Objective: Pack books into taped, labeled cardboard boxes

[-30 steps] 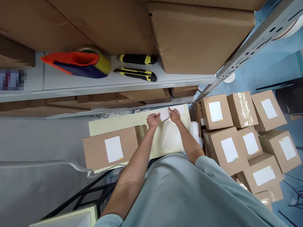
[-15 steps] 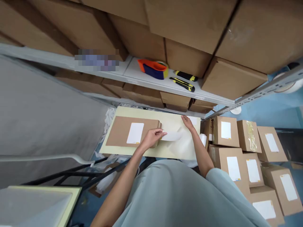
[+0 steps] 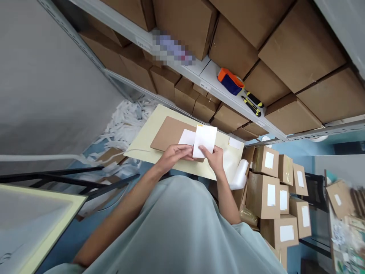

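Observation:
A white label [image 3: 205, 139] with a small orange mark at its top edge is held up over the cream tabletop [image 3: 142, 139]. My right hand [image 3: 215, 158] grips its lower part, thumb lying on the front. At the label's lower left edge, my left hand [image 3: 178, 155] is closed, fingertips pinching there; the fingers behind it are partly hidden. Beneath both hands lies a flat brown cardboard box [image 3: 168, 131] bearing another white label [image 3: 186, 136], which the held one partly covers. To the right, a roll of white backing paper [image 3: 240, 175] sits at the table's edge.
Shelves beyond the table hold brown boxes [image 3: 182, 23], a tape dispenser [image 3: 230, 82] and two box cutters [image 3: 252, 104]. Labelled cartons [image 3: 262, 194] are stacked on the right. White paper strips [image 3: 125, 121] heap on the left floor, near a black metal frame [image 3: 57, 177].
The label has come upright above the box. My right hand has left the backing paper on the right and taken hold of the label. The view has turned.

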Demonstrator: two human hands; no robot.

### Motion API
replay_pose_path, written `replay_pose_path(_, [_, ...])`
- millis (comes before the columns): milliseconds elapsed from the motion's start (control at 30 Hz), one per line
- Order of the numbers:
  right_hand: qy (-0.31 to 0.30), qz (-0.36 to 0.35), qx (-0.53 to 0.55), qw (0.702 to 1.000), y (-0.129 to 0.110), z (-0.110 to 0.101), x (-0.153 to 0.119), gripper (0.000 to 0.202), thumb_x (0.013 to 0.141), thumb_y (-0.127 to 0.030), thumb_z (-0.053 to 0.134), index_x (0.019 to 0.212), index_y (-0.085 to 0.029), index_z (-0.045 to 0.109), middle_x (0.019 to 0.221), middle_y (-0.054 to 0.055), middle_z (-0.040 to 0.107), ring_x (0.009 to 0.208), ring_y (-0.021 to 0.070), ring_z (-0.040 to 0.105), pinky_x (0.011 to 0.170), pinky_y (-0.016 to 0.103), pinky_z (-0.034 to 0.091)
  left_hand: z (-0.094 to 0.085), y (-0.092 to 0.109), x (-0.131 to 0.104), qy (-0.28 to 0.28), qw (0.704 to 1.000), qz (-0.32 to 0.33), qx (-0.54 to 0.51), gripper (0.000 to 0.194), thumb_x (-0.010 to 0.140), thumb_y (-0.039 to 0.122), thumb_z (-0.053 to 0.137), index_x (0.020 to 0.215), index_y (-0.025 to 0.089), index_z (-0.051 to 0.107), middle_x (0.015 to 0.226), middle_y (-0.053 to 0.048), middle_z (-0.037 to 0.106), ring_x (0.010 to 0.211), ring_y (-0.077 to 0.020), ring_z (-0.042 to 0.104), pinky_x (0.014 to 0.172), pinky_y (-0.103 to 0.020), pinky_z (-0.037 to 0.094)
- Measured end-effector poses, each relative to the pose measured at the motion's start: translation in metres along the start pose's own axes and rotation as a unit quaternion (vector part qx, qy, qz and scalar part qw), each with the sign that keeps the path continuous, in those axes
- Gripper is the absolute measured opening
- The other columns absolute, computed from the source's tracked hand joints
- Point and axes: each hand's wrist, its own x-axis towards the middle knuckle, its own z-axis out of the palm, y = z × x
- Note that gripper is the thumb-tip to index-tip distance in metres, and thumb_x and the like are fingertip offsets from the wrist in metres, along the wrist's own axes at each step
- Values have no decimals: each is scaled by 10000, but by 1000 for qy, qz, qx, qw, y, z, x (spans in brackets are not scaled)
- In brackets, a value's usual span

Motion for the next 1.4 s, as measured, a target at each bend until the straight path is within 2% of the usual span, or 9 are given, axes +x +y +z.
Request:
replay_pose_path(100, [69,-22,13,997,-22,35,-11,479,733,-637,910,733,-169,805,792,54,786,780,231,699,658,319,569,-21,0,-30,7,1000,20,5,684,701,772,949,1004,170,834,937,-159,859,883,-338,848,859,-489,728])
replay_pose_path(300, [98,-38,15,994,-45,82,-39,455,775,-619,908,832,-172,847,903,72,838,870,262,750,738,360,631,-64,18,-55,19,997,45,57,589,736,766,915,911,209,834,926,-133,858,823,-309,835,693,-395,710])
replay_pose_path(500, [108,-32,9,994,-47,113,-50,563,778,-714,901,877,-164,833,908,78,834,880,260,758,750,365,642,-88,29,-65,7,996,58,72,595,740,789,884,868,216,790,876,-110,836,774,-280,815,621,-343,671])
replay_pose_path(600, [92,-6,10,996,-37,125,-48,626,799,-776,865,910,-162,808,842,61,801,765,216,724,663,329,612,-93,30,-68,6,995,68,66,615,747,804,868,887,214,763,866,-98,828,757,-263,806,602,-323,655])
replay_pose_path(733, [34,22,-41,998,-24,135,-46,666,878,-800,786,1102,-174,791,941,74,808,771,192,733,669,307,609,-100,33,-69,4,994,83,70,627,790,817,828,939,213,752,879,-98,816,783,-260,805,619,-317,652])
replay_pose_path(867, [99,-85,-125,984,-32,134,-60,568,969,-715,745,1236,-215,787,1342,154,773,1213,265,746,985,407,649,-109,39,-70,-9,992,82,91,638,820,844,783,950,220,749,950,-99,817,829,-257,806,625,-297,645])
replay_pose_path(933, [65,-134,-122,981,-44,133,-71,444,1010,-665,729,1143,-253,826,1304,126,790,1287,277,728,1051,432,640,-112,42,-70,-12,991,80,103,641,826,856,766,946,227,756,980,-100,816,840,-255,804,629,-291,646])
replay_pose_path(1067, [-5,-152,-90,984,-64,137,-84,354,994,-632,786,1033,-290,874,1151,89,828,1167,276,778,1029,447,672,-117,48,-70,-18,989,81,119,626,844,850,745,950,234,777,965,-92,806,833,-248,790,643,-291,657])
replay_pose_path(1400, [50,-80,-51,994,-55,158,-80,358,942,-604,805,973,-250,844,1029,69,825,983,243,787,960,422,694,-122,43,-60,-28,974,140,178,414,958,643,680,936,240,771,932,-62,775,812,-220,756,737,-302,653])
